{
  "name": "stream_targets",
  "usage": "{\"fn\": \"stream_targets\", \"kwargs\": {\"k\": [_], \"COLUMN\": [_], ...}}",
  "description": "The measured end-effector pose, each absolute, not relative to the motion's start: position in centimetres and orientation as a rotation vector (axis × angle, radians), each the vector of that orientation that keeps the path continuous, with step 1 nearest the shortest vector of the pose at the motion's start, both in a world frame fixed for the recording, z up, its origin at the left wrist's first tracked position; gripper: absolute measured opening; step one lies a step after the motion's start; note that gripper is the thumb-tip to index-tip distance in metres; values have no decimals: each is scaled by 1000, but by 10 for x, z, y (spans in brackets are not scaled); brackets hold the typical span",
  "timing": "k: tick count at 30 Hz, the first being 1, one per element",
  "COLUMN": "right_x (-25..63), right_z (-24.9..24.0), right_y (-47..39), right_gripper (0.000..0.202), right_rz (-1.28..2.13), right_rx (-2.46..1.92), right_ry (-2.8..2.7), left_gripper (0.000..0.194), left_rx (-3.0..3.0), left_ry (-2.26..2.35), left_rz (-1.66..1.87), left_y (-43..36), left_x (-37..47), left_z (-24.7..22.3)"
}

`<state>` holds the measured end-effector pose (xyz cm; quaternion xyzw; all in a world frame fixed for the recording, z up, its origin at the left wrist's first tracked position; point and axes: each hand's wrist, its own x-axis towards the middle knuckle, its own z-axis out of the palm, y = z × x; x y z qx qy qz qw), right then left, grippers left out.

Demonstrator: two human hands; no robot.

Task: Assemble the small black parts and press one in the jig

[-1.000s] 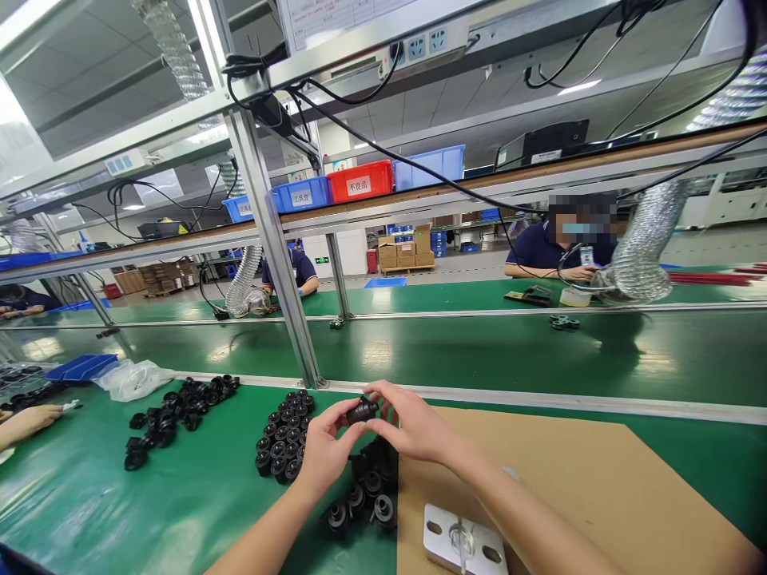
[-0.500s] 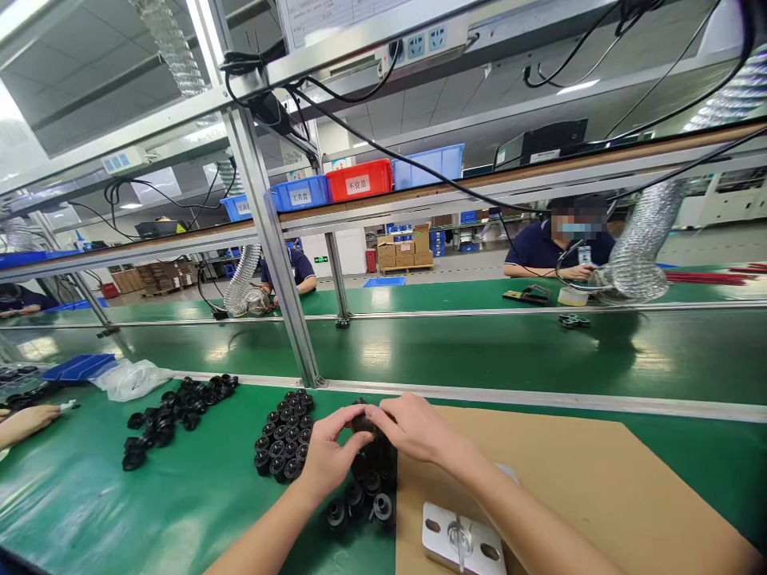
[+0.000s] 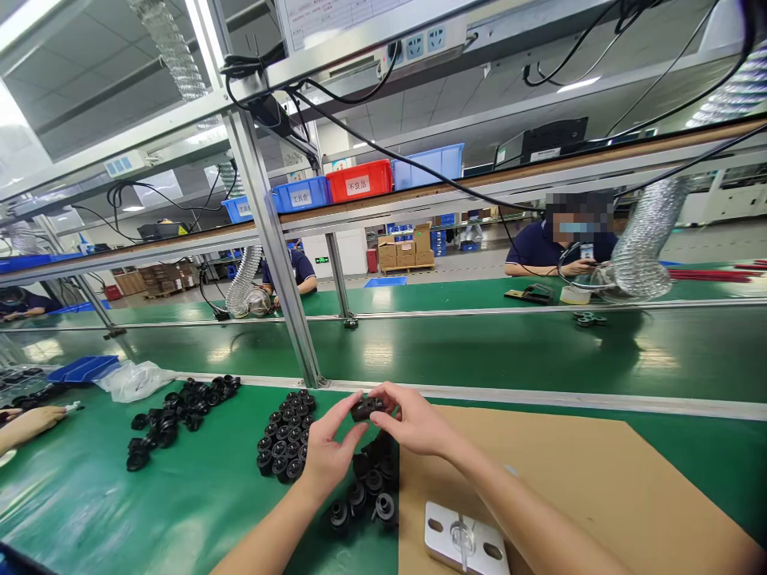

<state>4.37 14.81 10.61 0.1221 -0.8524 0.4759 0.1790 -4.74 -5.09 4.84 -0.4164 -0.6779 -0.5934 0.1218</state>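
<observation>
In front of me, a small black cylindrical plastic part (image 3: pixel 367 410) is held up between my hands. My right hand (image 3: pixel 415 422) pinches its right end with thumb and fingers. At the left end, the fingertips of my left hand (image 3: pixel 333 447) are around it, index above and thumb just below. Under my hands lies a loose pile of similar black parts (image 3: pixel 375 481), some with stems pointing up. Left of my left hand, several black round parts (image 3: pixel 286 438) stand upright in tight rows. A silver metal block (image 3: pixel 464 539) with slots and a round recess lies below my right forearm.
A brown cardboard sheet (image 3: pixel 575 479) covers the right of the green bench (image 3: pixel 209 511). Farther left are scattered black parts (image 3: pixel 173 411), a plastic bag (image 3: pixel 135 381), a blue tray (image 3: pixel 82 369) and another person's hand (image 3: pixel 33 427). A metal post (image 3: pixel 279 263) rises beyond the rows.
The black part has turned between my fingers and now shows more of its side. My left thumb has moved down from it, and my right-hand fingers have shifted to its right end.
</observation>
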Motion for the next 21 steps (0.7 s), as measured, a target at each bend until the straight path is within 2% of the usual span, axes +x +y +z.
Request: {"fn": "stream_targets", "kwargs": {"k": [2, 5, 9, 12, 16, 21], "right_x": [42, 41, 40, 38, 36, 36], "right_z": [105, 104, 105, 106, 99, 80], "right_y": [149, 151, 151, 153, 166, 179], "right_gripper": [24, 25, 23, 21, 17, 8], "right_rz": [1401, 1404, 1394, 1217, 757, 638], "right_rx": [297, 296, 277, 179, -98, -144], "right_ry": [-2388, -2393, -2386, -2489, -2691, -2864], "left_gripper": [57, 50, 37, 46, 67, 75], "left_rx": [-1175, -1135, -1242, -1309, -1374, -1444], "left_ry": [-1998, -2067, -1957, -1931, -2268, -2569], "left_rz": [-1817, -1906, -1810, -1687, -1206, -550], "left_y": [-51, -50, -50, -51, -55, -54], "left_x": [-49, -54, -57, -60, -71, -91], "left_z": [49, 50, 49, 45, 37, 35]}}
